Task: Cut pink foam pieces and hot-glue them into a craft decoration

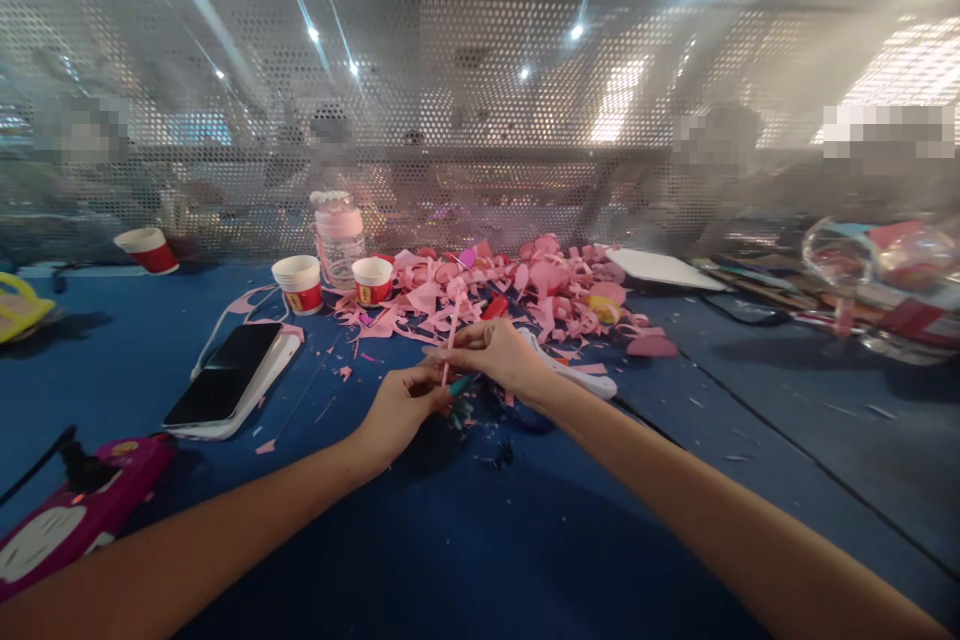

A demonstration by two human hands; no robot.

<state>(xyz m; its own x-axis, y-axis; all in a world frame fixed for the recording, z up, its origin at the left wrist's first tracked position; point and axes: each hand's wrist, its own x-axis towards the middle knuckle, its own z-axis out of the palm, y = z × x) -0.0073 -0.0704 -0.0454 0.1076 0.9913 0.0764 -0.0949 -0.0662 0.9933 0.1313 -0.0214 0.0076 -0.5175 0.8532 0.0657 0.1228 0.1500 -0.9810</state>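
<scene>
A thin pink stick [453,325] with a small pink rosette-like tip stands nearly upright between my hands. My left hand [405,412] pinches its lower end between thumb and fingers. Higher up, my right hand [491,356] has its fingertips closed on the same stick. Just under the fingers is a small teal piece [460,385], whose kind I cannot make out. Behind my right wrist lies a white handheld tool [589,380], partly hidden, with a dark cord. A heap of pink cut scraps [551,278] spreads out beyond my hands.
Paper cups [303,296] and a pink-labelled bottle [341,240] stand left of the heap. A phone [225,375] and a magenta power strip [90,495] lie at left. Clear plastic containers [915,290] sit at right. A perforated metal screen [480,120] rises behind the blue table [510,560].
</scene>
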